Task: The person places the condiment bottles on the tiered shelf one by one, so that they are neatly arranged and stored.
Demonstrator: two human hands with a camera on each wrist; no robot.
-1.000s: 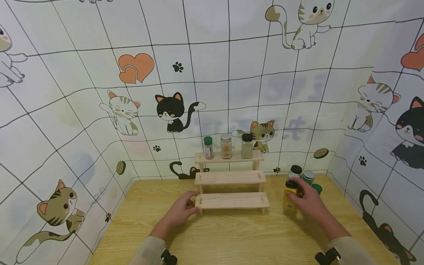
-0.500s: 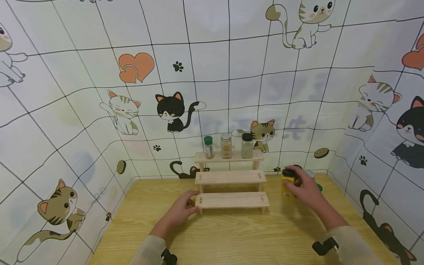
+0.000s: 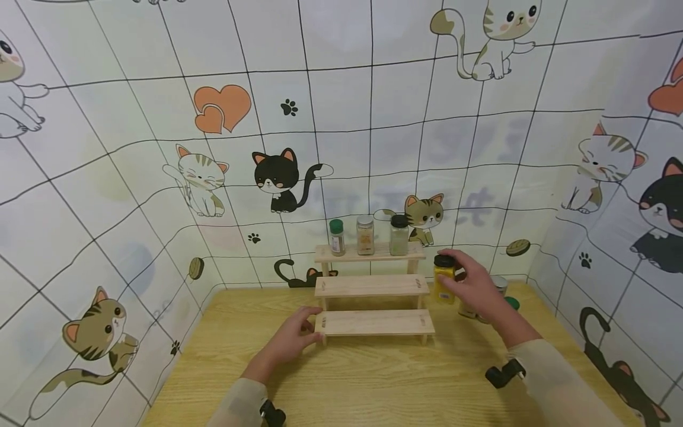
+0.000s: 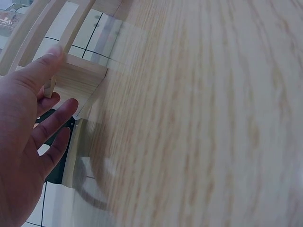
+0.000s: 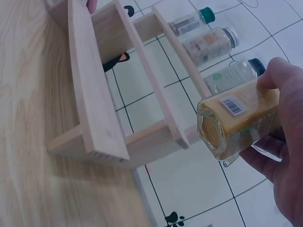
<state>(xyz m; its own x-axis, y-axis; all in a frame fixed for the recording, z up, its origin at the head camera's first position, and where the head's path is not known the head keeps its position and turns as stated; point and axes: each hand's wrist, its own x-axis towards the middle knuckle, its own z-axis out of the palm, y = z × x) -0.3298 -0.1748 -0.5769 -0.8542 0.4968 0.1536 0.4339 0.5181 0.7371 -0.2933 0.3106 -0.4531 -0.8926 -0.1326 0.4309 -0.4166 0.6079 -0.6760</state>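
Note:
A three-tier wooden shelf rack (image 3: 373, 323) stands on the table. My left hand (image 3: 292, 338) pinches the left end of its lowest board, thumb above and index finger below, as the left wrist view shows. Gripped in my right hand (image 3: 472, 284) is a square glass spice jar (image 3: 444, 286) with a black lid and yellow powder. This jar is in the air just right of the middle board (image 5: 151, 80), its barcode and base facing the right wrist camera. Along the top board stand a green-capped jar (image 3: 337, 238), a grey-capped jar (image 3: 365, 236) and a black-capped jar (image 3: 398, 236).
Behind my right hand, more jars stand on the table (image 3: 341, 379), partly hidden; a grey lid (image 3: 500, 283) and a green lid (image 3: 512, 303) show. A cat-patterned cloth wall (image 3: 341, 136) rises behind the rack and along both sides.
My right hand has lifted the yellow spice jar and carried it left and away from me, from beside the other jars toward the rack. The left hand has stayed at the board's end.

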